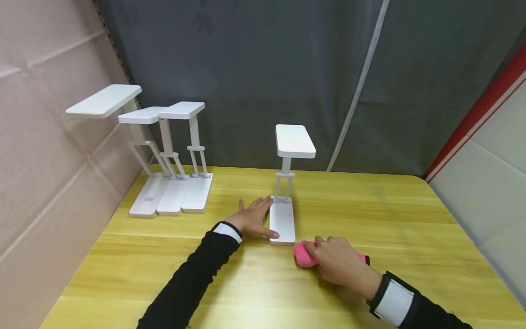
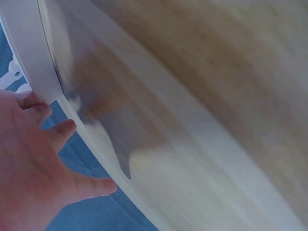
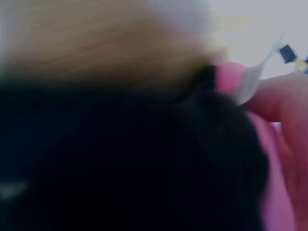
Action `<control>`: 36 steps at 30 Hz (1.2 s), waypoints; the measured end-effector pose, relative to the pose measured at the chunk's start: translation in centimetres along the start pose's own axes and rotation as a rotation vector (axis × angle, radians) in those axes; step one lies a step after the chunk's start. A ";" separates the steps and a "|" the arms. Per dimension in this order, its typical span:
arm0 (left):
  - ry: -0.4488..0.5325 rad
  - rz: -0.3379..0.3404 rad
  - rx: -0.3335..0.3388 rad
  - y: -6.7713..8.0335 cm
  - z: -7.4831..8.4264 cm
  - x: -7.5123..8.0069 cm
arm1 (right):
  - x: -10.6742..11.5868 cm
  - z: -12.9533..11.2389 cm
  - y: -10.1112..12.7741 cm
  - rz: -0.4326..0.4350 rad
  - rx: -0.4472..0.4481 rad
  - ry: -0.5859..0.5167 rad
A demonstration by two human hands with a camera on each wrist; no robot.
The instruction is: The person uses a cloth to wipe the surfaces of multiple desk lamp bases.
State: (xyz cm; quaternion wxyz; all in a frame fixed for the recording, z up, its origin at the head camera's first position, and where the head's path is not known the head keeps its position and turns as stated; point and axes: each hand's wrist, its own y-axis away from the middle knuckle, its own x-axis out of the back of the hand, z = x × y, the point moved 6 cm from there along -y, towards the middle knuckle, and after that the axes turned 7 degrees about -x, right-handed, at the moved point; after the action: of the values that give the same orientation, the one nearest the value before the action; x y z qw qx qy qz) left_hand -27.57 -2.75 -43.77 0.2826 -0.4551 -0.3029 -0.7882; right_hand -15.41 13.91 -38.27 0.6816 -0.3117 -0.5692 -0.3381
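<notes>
And here we have the left hand [image 1: 255, 219] spread wide, thumb out at the near left corner of a white stand's base [image 1: 282, 225], fingertips up along its left edge. Over to the right hand [image 1: 339, 260], and that one is curled round a pink item [image 1: 305, 257], which sits low over the bench [image 1: 390, 224] just off the base's near right corner; whether the two touch, we can't tell. We get a black end [image 1: 367, 260] poking out past the grip, and from the right wrist, badly blurred, a whitish tag [image 3: 250, 84] against the pink. Back to the stand: it's upright, its flat white top [image 1: 295, 140] tilted on a jointed post above the far end of the base. Both arms come in with black sleeves [image 1: 193, 274] and white bands at the wrists. Further out, well to the left, we've got three more white stands [image 1: 169, 196] lined up side by side, bases close together, tops raised, the leftmost highest. Behind it all hangs a dark grey curtain [image 1: 246, 68], with pinkish sheeting [image 1: 49, 119] down our left.
</notes>
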 end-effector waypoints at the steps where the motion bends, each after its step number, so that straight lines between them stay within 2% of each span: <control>1: 0.003 -0.001 -0.002 0.0 0.0 0.0 | 0.3 -0.3 0.1 0.003 0.009 0.013; 3: 0.009 0.003 -0.005 -0.1 0.0 -0.1 | 0.8 -1.3 -0.1 0.030 0.053 0.036; 8: 0.025 0.020 0.005 0.2 -0.1 -0.1 | 1.1 -5.1 -2.0 0.166 0.182 0.077; 10: 0.029 0.020 0.007 0.3 -0.1 -0.2 | 0.8 -6.2 -2.8 0.207 0.205 0.105; 13: 0.031 0.023 0.003 0.4 -0.1 -0.4 | 0.0 -6.8 -3.5 0.232 0.194 0.155; 17: 0.025 0.027 0.001 0.4 0.0 -0.3 | -0.7 -6.3 -3.6 0.230 0.147 0.163; 22: 0.031 0.026 -0.001 0.1 0.0 -0.1 | -0.9 -4.7 -2.5 0.225 0.102 0.100; 31: 0.051 0.027 -0.005 0.2 -0.1 -0.2 | -1.1 -1.1 0.1 0.134 -0.003 0.047; 36: 0.057 0.027 -0.013 0.3 0.0 0.0 | -0.2 -0.4 0.5 0.108 0.002 0.048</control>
State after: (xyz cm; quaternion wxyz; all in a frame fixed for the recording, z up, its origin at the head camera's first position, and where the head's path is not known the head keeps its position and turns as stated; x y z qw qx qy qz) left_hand -27.34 -2.98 -43.72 0.2989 -0.4383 -0.2834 -0.7989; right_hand -14.80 13.91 -38.57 0.7126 -0.3330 -0.5353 -0.3077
